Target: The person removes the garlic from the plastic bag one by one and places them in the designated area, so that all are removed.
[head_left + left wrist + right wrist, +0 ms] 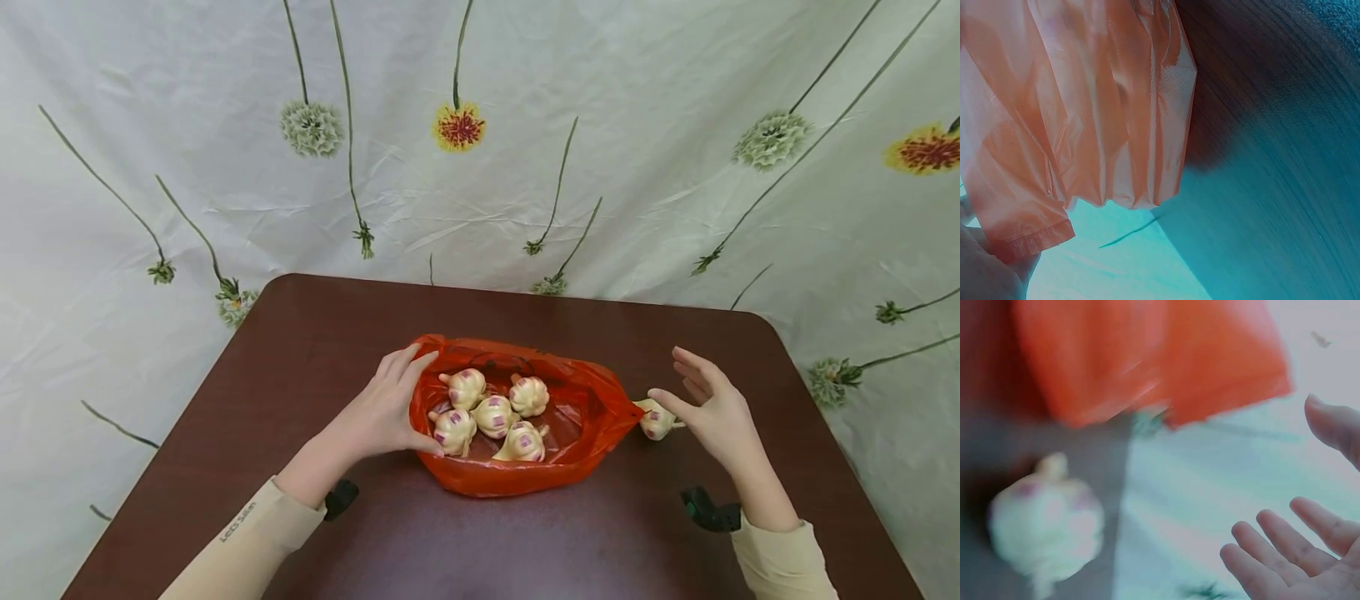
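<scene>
A red plastic bag [510,479] lies with its mouth spread wide, and several garlic bulbs [494,416] show inside. My left hand [382,408] grips the bag's left rim between thumb and fingers; the left wrist view shows the hand [991,269] at a corner of the bag [1104,112]. One more garlic bulb [657,419] rests on the table outside the bag, by its right corner. Over and to the right of that bulb, my right hand [716,412] is held with fingers spread, holding nothing. In the right wrist view the hand [1297,556] is apart from both bag [1147,362] and bulb [1047,528].
The dark brown table [337,317] has rounded far corners. Behind it hangs a pale cloth [637,75] printed with flowers and stems. A dark wrist device [712,510] is by the right wrist, another [342,498] by the left.
</scene>
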Tool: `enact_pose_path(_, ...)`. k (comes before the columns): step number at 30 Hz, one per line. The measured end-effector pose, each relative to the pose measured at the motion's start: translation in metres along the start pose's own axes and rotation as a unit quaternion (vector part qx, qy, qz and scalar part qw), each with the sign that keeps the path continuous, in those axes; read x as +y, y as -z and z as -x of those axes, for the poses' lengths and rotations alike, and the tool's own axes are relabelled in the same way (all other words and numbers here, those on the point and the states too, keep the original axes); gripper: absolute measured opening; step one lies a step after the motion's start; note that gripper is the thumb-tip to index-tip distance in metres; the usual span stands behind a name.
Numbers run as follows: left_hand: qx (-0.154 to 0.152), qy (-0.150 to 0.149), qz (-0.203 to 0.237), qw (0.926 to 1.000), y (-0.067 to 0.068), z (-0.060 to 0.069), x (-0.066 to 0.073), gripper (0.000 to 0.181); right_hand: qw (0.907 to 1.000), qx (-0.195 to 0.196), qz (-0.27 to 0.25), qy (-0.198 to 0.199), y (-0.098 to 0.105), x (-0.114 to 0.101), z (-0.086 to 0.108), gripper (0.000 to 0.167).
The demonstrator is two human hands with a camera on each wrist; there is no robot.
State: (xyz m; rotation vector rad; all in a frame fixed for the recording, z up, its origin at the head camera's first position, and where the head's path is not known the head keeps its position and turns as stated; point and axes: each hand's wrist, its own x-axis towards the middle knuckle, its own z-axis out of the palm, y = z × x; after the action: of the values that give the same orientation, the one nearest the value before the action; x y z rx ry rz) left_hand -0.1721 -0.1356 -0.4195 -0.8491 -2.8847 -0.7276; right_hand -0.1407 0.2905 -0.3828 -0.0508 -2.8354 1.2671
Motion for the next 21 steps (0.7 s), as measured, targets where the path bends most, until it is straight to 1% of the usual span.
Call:
enact_pose_path(2, 0.002, -0.002, 0.001, 1.0, 0.0, 0.0, 0.0, 0.117, 0.9997, 0.006, -0.01, 0.021, -0.001, -0.014, 0.001, 0.077)
enact_pose_path(4, 0.003, -0.003, 0.001, 1.0, 0.001, 0.0, 0.0, 0.118, 0.9991, 0.003, -0.023, 0.036, -0.004, -0.026, 0.001, 0.075)
enact_pose_path(7, 0.003, 0.0, 0.002, 1.0, 0.001, 0.0, 0.001, 0.119, 0.9974, -0.015, -0.043, 0.055, -0.011, -0.042, -0.001, 0.072)
enact_pose_path(10, 0.001, 0.003, 0.004, 1.0, 0.0, -0.001, 0.001, 0.12, 0.9948, -0.037, -0.059, 0.075, -0.023, -0.054, -0.004, 0.068)
enact_pose_path(14, 0.002, 0.004, 0.0, 1.0, 0.0, -0.001, 0.001, 0.12, 0.989, -0.077, -0.066, 0.108, -0.046, -0.064, -0.004, 0.062)
enact_pose_path(17, 0.006, 0.0, -0.007, 1.0, -0.001, -0.001, 0.0, 0.12, 0.9841, -0.111, -0.06, 0.125, -0.064, -0.068, -0.002, 0.062)
enact_pose_path(19, 0.008, -0.002, -0.01, 0.9999, -0.001, 0.0, 0.0, 0.12, 0.981, -0.133, -0.051, 0.132, -0.076, -0.069, -0.001, 0.062)
enact_pose_path(21, 0.008, -0.001, -0.01, 0.9999, -0.001, 0.0, 0.0, 0.12, 0.9792, -0.15, -0.03, 0.134, -0.086, -0.068, 0.001, 0.061)
